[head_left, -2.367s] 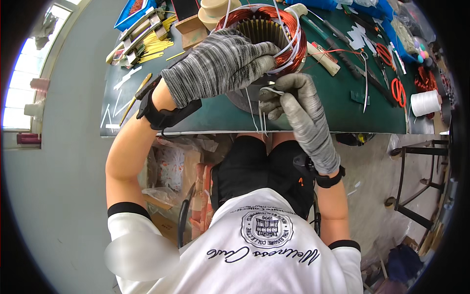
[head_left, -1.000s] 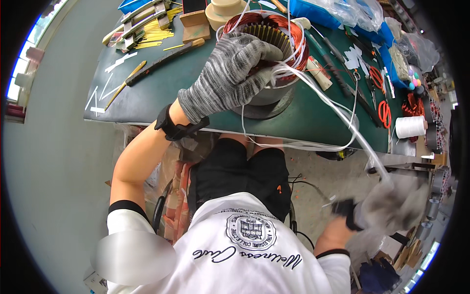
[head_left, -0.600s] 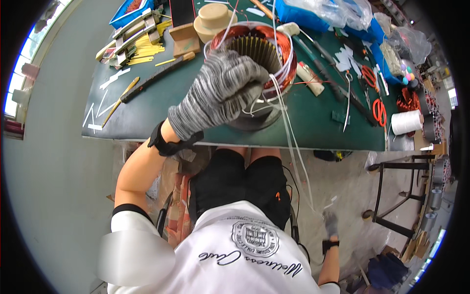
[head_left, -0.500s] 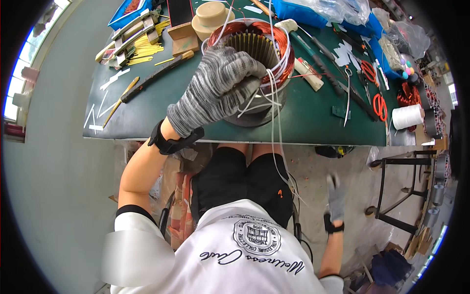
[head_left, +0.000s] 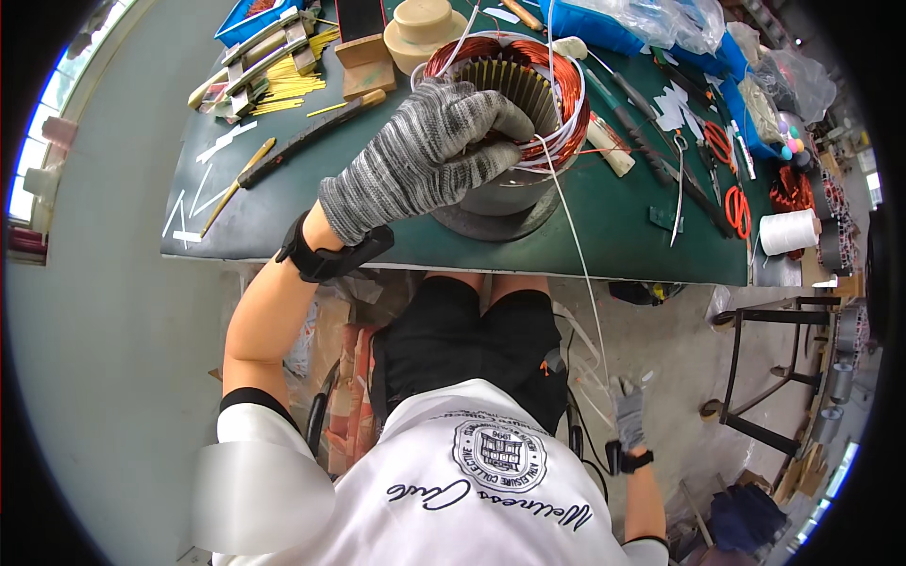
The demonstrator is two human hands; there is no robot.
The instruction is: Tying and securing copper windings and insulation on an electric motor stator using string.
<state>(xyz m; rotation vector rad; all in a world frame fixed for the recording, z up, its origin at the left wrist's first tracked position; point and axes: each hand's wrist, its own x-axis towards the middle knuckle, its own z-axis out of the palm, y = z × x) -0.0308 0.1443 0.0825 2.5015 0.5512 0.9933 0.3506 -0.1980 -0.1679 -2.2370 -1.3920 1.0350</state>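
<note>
A motor stator [head_left: 500, 193] with red-brown copper windings [head_left: 569, 90] stands upright near the table's front edge. My left hand [head_left: 439, 141], in a grey knitted glove, is closed at the near rim of the windings, thumb and fingers pinching the white cord [head_left: 578, 236] where it leaves the coil. From there the cord runs taut, down over the table edge to the lower right. My right hand [head_left: 629, 415], also gloved, is low beside my right thigh with the cord in its closed fingers. Other loops of white cord lie around the windings.
The green table [head_left: 377, 222] carries a wooden-handled tool [head_left: 311, 141], yellow strips [head_left: 288, 87], a tan round block [head_left: 422, 33], orange-handled scissors [head_left: 737, 212] and a white thread spool [head_left: 790, 232]. Blue bins [head_left: 576, 19] line the back. A black metal frame [head_left: 736, 368] stands at right.
The loose cord ends that hung by the stator are now drawn out into a straight line. My right hand has lowered slightly and closed on the cord; my left hand stays at the rim.
</note>
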